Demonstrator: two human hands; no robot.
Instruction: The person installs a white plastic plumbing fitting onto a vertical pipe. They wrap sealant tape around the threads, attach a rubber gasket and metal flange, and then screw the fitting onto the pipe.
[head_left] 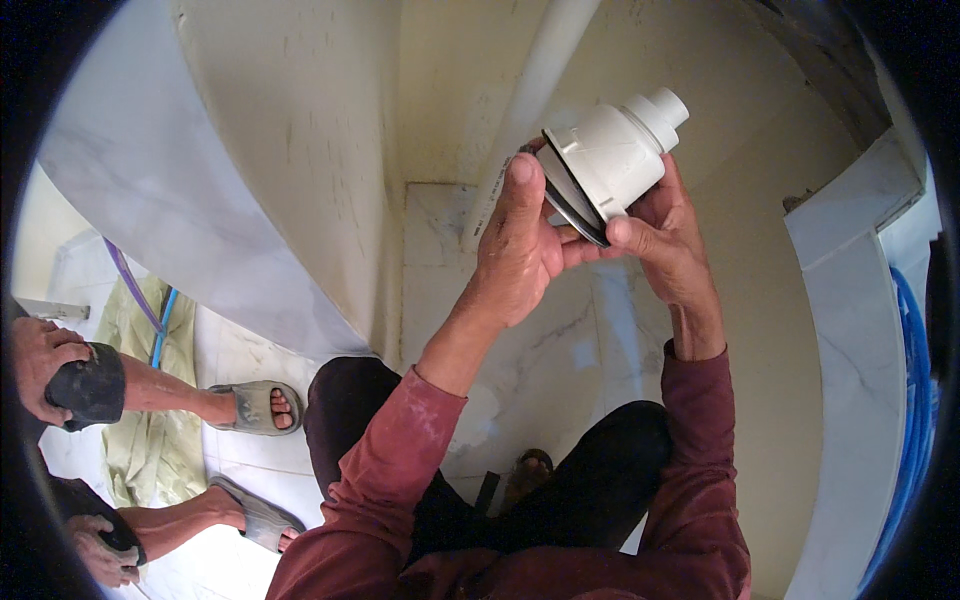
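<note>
A white plastic drain fitting [605, 155], with a narrow stepped outlet and a dark rim or gasket round its wide end, is held up in front of me in both hands. Its outlet points up and to the right. My left hand [522, 230] grips the dark-rimmed wide end, thumb raised along the edge. Around the body from the right and below closes my right hand [665, 230], its thumb near the rim. Some fingers of both hands are hidden behind the fitting.
A white pipe [530, 95] slants down ahead, left of the fitting. A curved partition [290, 160] stands to my left. Beyond it, another person's sandalled foot [265, 408] rests near a yellowish plastic sheet [165, 455]. Blue hose [915, 400] hangs beyond the tiled ledge [850, 300] at right.
</note>
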